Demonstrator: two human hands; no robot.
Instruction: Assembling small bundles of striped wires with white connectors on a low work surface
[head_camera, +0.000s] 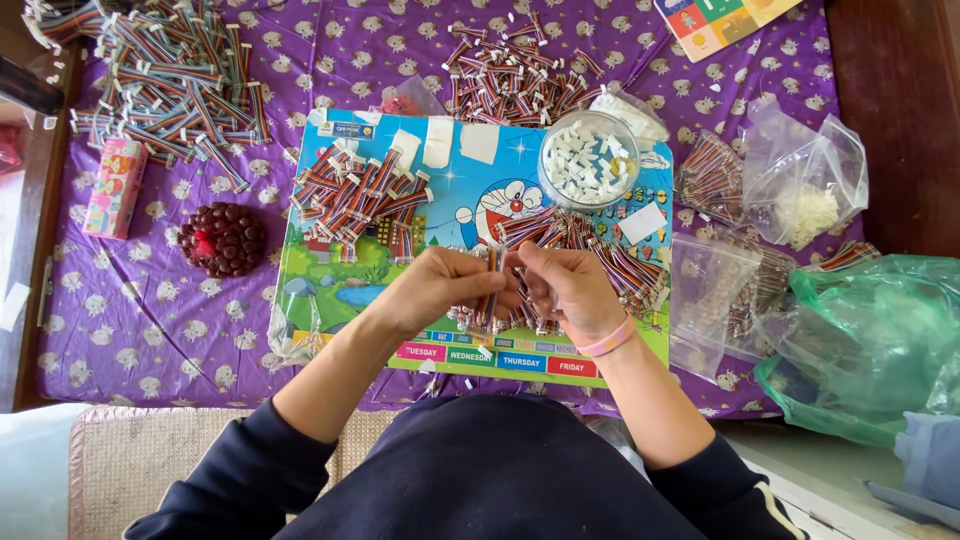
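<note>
My left hand and my right hand meet over a colourful cartoon board. Together they pinch a short multicoloured ribbon cable held upright between the fingertips. Just under and behind the hands lies a pile of similar cables. A second pile of cables sits on the board's left part. A round clear bowl of small white connectors stands at the board's upper right. A pink band circles my right wrist.
More cable heaps lie at the top left and top middle of the purple cloth. A dark beaded round object and a pink box sit left. Clear plastic bags and a green bag crowd the right.
</note>
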